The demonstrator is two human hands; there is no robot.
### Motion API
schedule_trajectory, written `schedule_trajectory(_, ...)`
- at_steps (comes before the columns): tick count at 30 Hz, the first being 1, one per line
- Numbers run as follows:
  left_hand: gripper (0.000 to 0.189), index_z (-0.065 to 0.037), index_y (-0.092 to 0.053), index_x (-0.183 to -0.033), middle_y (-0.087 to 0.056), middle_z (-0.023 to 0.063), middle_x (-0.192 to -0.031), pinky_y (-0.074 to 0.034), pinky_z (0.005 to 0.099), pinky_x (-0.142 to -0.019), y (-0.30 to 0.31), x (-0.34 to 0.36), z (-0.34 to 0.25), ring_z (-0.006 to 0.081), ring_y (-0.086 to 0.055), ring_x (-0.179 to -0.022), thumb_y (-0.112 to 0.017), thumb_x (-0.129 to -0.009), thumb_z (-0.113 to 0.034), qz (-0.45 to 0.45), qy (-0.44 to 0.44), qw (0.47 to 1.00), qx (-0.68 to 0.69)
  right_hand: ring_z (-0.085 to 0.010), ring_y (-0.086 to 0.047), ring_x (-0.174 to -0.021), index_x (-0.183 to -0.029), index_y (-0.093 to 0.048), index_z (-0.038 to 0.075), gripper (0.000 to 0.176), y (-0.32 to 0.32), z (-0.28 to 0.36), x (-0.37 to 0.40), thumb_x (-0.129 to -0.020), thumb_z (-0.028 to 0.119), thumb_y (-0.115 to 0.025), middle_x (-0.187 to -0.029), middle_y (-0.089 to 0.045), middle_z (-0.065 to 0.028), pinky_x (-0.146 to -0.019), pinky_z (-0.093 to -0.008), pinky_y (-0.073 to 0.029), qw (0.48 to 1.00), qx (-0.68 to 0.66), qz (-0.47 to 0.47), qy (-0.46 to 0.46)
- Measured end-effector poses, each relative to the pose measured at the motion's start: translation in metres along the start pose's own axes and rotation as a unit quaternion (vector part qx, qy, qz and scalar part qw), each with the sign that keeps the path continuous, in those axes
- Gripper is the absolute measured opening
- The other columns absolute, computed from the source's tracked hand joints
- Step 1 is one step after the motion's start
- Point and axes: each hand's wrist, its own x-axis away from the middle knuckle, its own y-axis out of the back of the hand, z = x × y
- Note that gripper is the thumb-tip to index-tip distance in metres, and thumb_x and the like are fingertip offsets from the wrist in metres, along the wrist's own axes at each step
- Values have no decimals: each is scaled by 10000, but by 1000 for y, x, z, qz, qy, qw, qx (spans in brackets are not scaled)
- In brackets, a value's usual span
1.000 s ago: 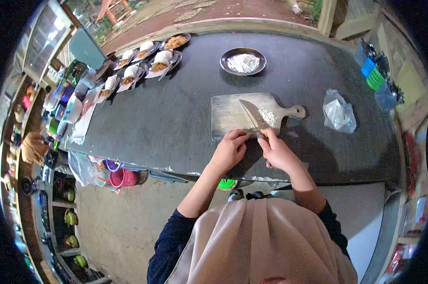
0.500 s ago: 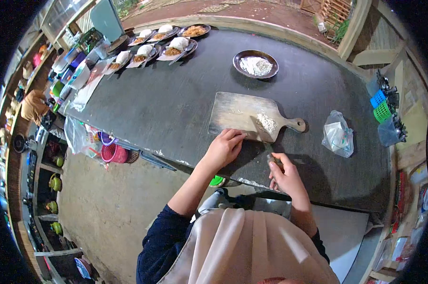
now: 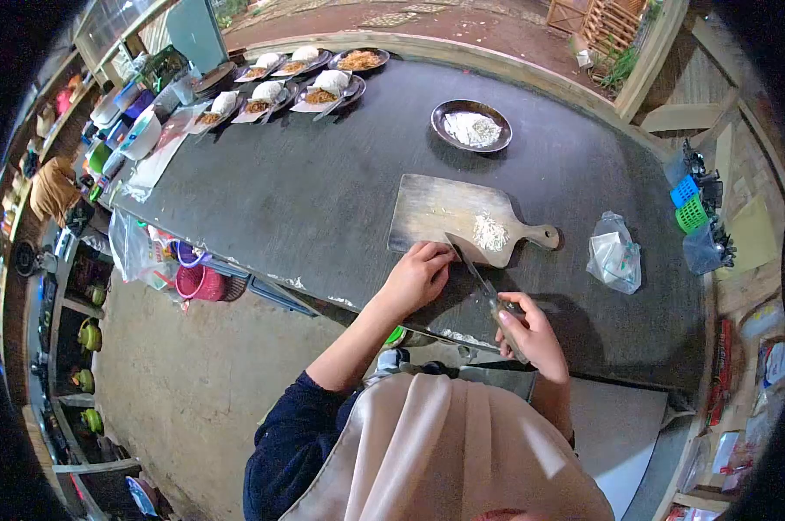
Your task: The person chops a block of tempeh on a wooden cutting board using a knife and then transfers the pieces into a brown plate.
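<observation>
My right hand (image 3: 531,334) is closed around the handle of a knife (image 3: 474,268). Its blade slants up and left over the near edge of a wooden cutting board (image 3: 427,204), with the tip close to my left fingertips. My left hand (image 3: 421,278) rests at that same near edge, fingers curled and pressed together; whatever they pinch is hidden. A small heap of chopped white pieces (image 3: 489,233) lies on the board beside its handle, with a few crumbs to the left. Beyond the board stands a dark bowl (image 3: 438,114) containing white powder (image 3: 475,129).
Several plates with rice and noodles (image 3: 330,85) stand at the far left of the dark table (image 3: 314,187). To the right lies a clear plastic bag (image 3: 615,253) with white contents. Blue and green baskets (image 3: 691,213) hold utensils at the right edge. Another person (image 3: 55,191) is at far left.
The knife blade has swung leftward, from near the chopped heap to beside my left fingers. Both hands stay in nearly the same places, and the whole view has shifted slightly.
</observation>
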Motion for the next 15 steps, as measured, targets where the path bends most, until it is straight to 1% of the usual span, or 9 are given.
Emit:
schedule_trajectory(1,277,-19,-632,-1040,-599,119,-1057,-484,380,-857,0,0,0,306,-566,-974,-607,-764,-37,0,2,1000,1,-113,-551,-479,-1224,-459,66,312,3,-2,-1,-937,170,-524,-670,-585,-70,-428,-261,-441,1000,2,-3,0)
schedule_trajectory(4,279,-27,-636,-1043,-592,122,-1035,-485,383,-854,2,1,-3,309,-563,-970,-604,-766,-39,-5,5,1000,-6,-113,-547,-482,-1201,-485,69,284,8,-3,-1,-944,186,-513,-673,-583,-75,-438,-255,-438,997,-28,-68,-13)
schedule_trajectory(5,281,-31,-638,-1045,-587,123,-1022,-485,385,-852,2,1,-4,311,-562,-966,-603,-766,-39,-9,10,1000,-16,-113,-547,-482,-1201,-485,69,284,7,1,0,-944,186,-513,-673,-583,-75,-438,-255,-438,997,-28,-72,-12)
schedule_trajectory(7,281,-35,-639,-1045,-583,124,-1011,-484,386,-852,1,2,-3,313,-561,-961,-602,-766,-38,-11,13,1000,-20,-112,-548,-489,-1205,-486,72,290,4,6,2,-942,188,-518,-675,-582,-75,-444,-255,-440,996,5,-85,-11)
schedule_trajectory(9,282,-38,-640,-1045,-579,125,-1000,-484,388,-852,-2,0,-2,314,-560,-955,-600,-767,-37,-16,15,999,-24,-108,-548,-505,-1224,-486,75,308,-3,9,1,-942,196,-522,-688,-586,-68,-453,-254,-443,999,29,-34,-2)
schedule_trajectory(12,291,-45,-642,-1047,-574,131,-987,-481,389,-854,-1,0,-1,316,-558,-951,-592,-761,-26,1,27,1000,-14,-108,-542,-488,-1222,-477,56,301,-8,3,-6,-952,188,-496,-689,-578,-67,-438,-256,-435,998,49,-22,12)
schedule_trajectory(14,307,-19,-618,-1054,-565,130,-966,-467,386,-842,2,0,0,311,-552,-908,-568,-751,-20,3,9,1000,3,-110,-549,-500,-1227,-481,74,314,-7,-1,-7,-946,207,-518,-691,-585,-60,-448,-259,-437,996,27,-86,7)
schedule_trajectory(15,307,-19,-618,-1054,-565,130,-966,-467,386,-842,1,0,1,311,-552,-908,-568,-751,-20,4,7,1000,4,-110,-549,-500,-1227,-481,74,314,-7,-1,-5,-946,207,-518,-691,-585,-60,-448,-259,-437,996,26,-89,7)
